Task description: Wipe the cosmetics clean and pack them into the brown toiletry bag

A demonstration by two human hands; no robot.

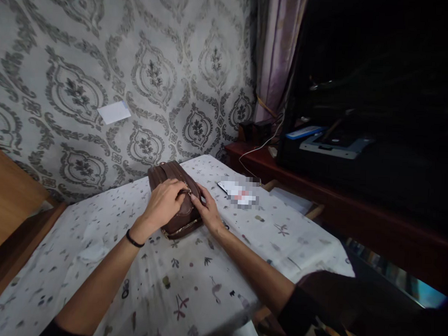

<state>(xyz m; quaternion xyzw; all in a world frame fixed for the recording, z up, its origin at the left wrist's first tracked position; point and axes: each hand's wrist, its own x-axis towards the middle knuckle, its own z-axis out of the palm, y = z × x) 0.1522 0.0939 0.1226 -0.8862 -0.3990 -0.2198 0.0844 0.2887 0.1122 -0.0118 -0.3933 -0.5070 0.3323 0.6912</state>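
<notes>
A brown leather-look handbag [184, 221] with gold-coloured zippers lies on the cloth-covered table. My left hand [165, 202], with a dark band at the wrist, reaches over its top. Its fingers are pinched together at the zipper there, and the small pull between them is mostly hidden. On the bag's right side, my right hand [208, 211] grips the edge, its thumb on top close to the left fingertips. Another gold zipper runs along the bag's near lower end.
A printed white tablecloth [130, 283] covers the table, which meets a patterned wall. Right of the bag lies a phone-like object [239, 192], its face blurred out. A dark red cabinet [261, 162] with a large black screen stands at the right, with a thin white cable [260, 149] hanging down.
</notes>
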